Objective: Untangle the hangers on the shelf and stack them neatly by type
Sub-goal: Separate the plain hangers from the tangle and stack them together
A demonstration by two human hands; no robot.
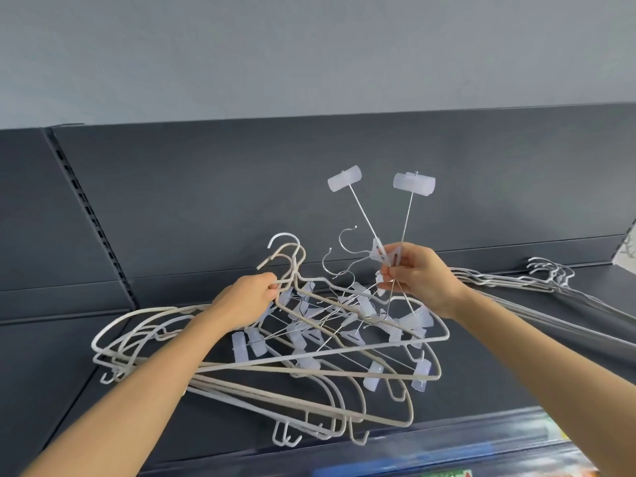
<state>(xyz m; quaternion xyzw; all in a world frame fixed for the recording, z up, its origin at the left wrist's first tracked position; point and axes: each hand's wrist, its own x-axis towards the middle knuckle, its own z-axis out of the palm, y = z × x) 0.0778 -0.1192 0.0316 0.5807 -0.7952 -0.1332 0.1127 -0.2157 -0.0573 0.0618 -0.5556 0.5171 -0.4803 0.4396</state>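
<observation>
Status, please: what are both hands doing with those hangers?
Left hand grips beige hangers by the necks. Right hand pinches two clip hangers, raised. Clip tangle knotted among the beige frames, in the way.

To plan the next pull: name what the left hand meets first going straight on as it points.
The left hand grips the beige hangers' necks; going on up-right, it would probably meet the clip hangers' wire hooks first, though depth is unclear.
</observation>
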